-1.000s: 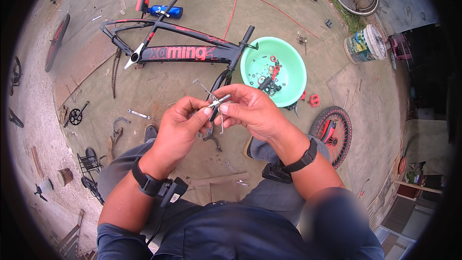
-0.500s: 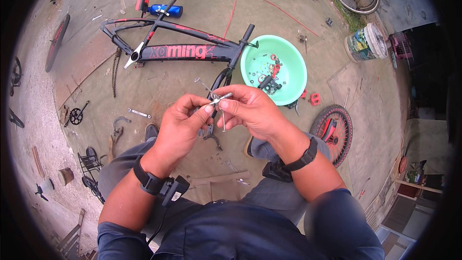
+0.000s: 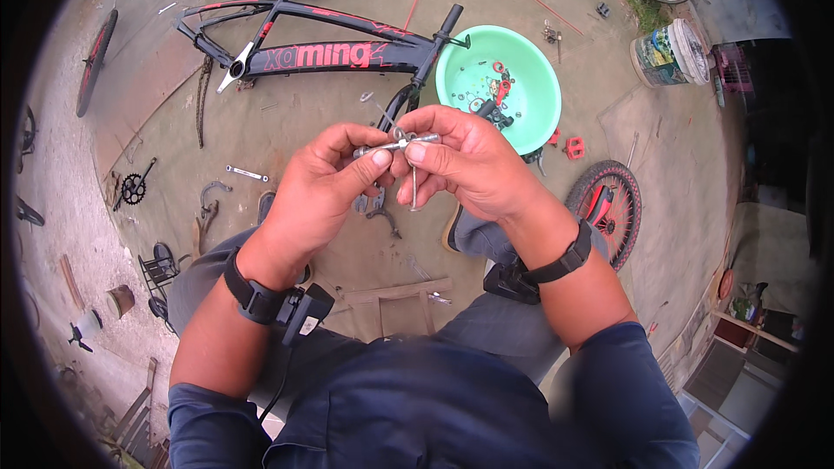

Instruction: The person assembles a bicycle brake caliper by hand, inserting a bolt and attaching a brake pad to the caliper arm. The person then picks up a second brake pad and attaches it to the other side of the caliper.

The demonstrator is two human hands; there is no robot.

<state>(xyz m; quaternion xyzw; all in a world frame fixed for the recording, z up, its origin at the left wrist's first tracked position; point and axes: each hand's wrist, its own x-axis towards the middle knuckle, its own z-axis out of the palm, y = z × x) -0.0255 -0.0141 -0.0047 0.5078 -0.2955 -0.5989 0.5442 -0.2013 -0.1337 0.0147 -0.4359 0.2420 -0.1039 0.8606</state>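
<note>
Metal rod is held up between both hands, over the ground mid-scene, near side of the bike frame. Long axis runs left-right, slightly tilted: right end points right and a bit far, left end points left and a bit near. Left hand pinches the left part, thumb on the near side, fingers curled behind; grip narrow. Right hand pinches toward the right end, thumb on top, fingertips bunched; also narrow, with the rod tip poking out past the thumb. Thin metal wire crosses at the middle: one arm slants far-left to a looped end, another length hangs toward the near side by the right fingers. Can't tell if that's one piece or two, or whether it's fixed to the rod. Frame lies far-left of the hands, its long tube also running left-right. Green basin sits far-right, loose parts inside. Red pedal on the ground just near-right of the basin; wheel farther right. Wrench lies left of the left hand, chainring crank well left of that.
</note>
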